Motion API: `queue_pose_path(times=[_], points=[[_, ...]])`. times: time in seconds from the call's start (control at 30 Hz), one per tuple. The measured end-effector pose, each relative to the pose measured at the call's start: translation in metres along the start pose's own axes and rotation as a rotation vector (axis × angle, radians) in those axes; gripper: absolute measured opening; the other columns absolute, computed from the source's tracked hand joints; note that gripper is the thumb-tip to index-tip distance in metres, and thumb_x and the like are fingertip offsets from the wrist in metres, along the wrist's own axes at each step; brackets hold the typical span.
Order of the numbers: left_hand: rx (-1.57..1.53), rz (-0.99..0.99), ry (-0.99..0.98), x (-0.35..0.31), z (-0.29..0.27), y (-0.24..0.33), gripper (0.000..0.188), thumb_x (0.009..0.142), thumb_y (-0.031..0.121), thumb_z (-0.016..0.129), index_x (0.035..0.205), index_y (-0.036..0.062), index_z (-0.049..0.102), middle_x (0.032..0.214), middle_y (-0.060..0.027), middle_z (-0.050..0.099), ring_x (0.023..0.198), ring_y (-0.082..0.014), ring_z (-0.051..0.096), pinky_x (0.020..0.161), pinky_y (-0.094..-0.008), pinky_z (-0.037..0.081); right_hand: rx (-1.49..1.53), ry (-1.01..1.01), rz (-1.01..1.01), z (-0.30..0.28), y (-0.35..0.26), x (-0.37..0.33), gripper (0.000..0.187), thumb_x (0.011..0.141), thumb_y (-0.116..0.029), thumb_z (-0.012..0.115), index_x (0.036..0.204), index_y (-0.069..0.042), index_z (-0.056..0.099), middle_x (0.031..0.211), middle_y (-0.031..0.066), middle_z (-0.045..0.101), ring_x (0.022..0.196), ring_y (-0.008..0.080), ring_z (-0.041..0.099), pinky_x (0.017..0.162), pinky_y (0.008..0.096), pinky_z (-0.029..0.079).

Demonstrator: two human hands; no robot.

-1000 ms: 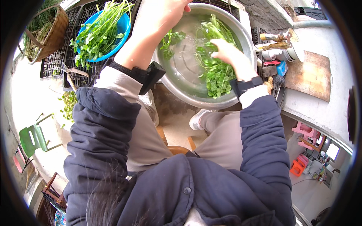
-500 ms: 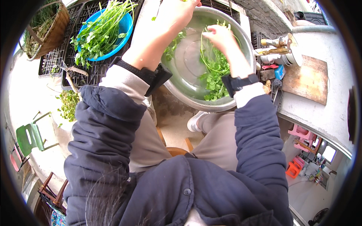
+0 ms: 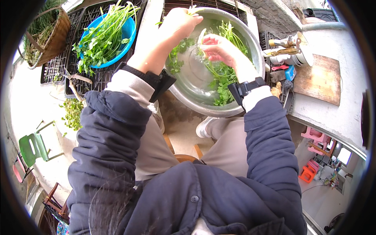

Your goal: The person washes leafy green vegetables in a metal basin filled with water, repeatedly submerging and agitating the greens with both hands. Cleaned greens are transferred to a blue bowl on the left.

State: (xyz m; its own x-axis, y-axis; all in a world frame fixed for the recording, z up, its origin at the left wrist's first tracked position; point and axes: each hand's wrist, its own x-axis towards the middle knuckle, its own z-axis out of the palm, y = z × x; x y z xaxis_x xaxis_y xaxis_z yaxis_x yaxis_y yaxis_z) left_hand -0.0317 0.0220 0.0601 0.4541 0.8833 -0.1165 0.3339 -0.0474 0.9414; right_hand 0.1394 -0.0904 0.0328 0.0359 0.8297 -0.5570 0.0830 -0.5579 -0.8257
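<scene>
A wide metal basin (image 3: 256,43) of water sits in front of me. My left hand (image 3: 179,24) is closed around a bunch of leaf celery (image 3: 176,58) over the basin's left rim; pale stem ends poke out past the fingers and leaves hang beneath. My right hand (image 3: 219,49) is above the water with its fingers loosely curved and apart, and I see nothing gripped in it. A pale, shiny streak, perhaps splashing water, shows beside its fingertips. More leaf celery (image 3: 225,84) floats under and behind that hand, along the basin's right side.
Left of the basin, a blue bowl (image 3: 131,29) heaped with greens rests on black plastic crates (image 3: 74,49), near pruning shears (image 3: 78,76) and a wicker basket (image 3: 58,37). A wooden board (image 3: 319,80) and brushes (image 3: 284,51) lie on the right ledge. A green chair (image 3: 33,149) stands at left.
My right hand has moved left toward the basin's middle, and its fingers have turned and curled. The floating stems behind it are more exposed. My left hand has shifted slightly down, still gripping the bunch.
</scene>
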Motion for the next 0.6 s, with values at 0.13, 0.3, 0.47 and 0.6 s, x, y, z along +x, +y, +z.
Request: queue_pose_path(times=[0.13, 0.3, 0.47, 0.6], points=[[0.103, -0.120, -0.118, 0.009, 0.008, -0.013, 0.026, 0.080, 0.033, 0.075, 0.091, 0.0093, 0.069, 0.073, 0.0030, 0.063, 0.052, -0.0055, 0.046, 0.047, -0.0223, 0.038, -0.075, -0.022, -0.152, 0.003, -0.021, -0.017, 0.031, 0.088, -0.022, 0.068, 0.115, -0.010, 0.062, 0.089, -0.0049, 0.062, 0.077, 0.0014, 0.054, 0.065, 0.0170, 0.042], [-0.205, 0.053, -0.126, 0.004, 0.018, -0.018, 0.017, 0.082, 0.022, 0.073, 0.093, 0.0090, 0.074, 0.074, 0.0014, 0.067, 0.048, -0.0047, 0.043, 0.044, -0.0212, 0.035, -0.149, -0.077, -0.227, -0.006, -0.028, -0.030, 0.032, 0.089, -0.024, 0.068, 0.115, -0.006, 0.063, 0.090, -0.0047, 0.064, 0.075, 0.0005, 0.051, 0.062, 0.0166, 0.039], [-0.150, -0.056, -0.166, -0.004, 0.021, -0.015, 0.012, 0.083, 0.017, 0.072, 0.091, 0.0087, 0.073, 0.074, 0.0018, 0.066, 0.049, -0.0044, 0.043, 0.045, -0.0208, 0.035, -0.487, 0.347, -0.286, -0.006, -0.024, -0.025, 0.035, 0.089, -0.028, 0.069, 0.118, -0.011, 0.063, 0.098, -0.0028, 0.065, 0.076, 0.0027, 0.053, 0.059, 0.0170, 0.040], [-0.050, -0.088, -0.271, -0.004, 0.019, -0.012, 0.015, 0.084, 0.022, 0.073, 0.088, 0.0077, 0.070, 0.069, 0.0017, 0.062, 0.046, -0.0054, 0.043, 0.043, -0.0223, 0.037, -0.106, 0.150, -0.338, -0.006, -0.022, -0.017, 0.033, 0.091, -0.026, 0.066, 0.120, -0.010, 0.064, 0.095, -0.0022, 0.066, 0.072, 0.0021, 0.051, 0.057, 0.0155, 0.037]])
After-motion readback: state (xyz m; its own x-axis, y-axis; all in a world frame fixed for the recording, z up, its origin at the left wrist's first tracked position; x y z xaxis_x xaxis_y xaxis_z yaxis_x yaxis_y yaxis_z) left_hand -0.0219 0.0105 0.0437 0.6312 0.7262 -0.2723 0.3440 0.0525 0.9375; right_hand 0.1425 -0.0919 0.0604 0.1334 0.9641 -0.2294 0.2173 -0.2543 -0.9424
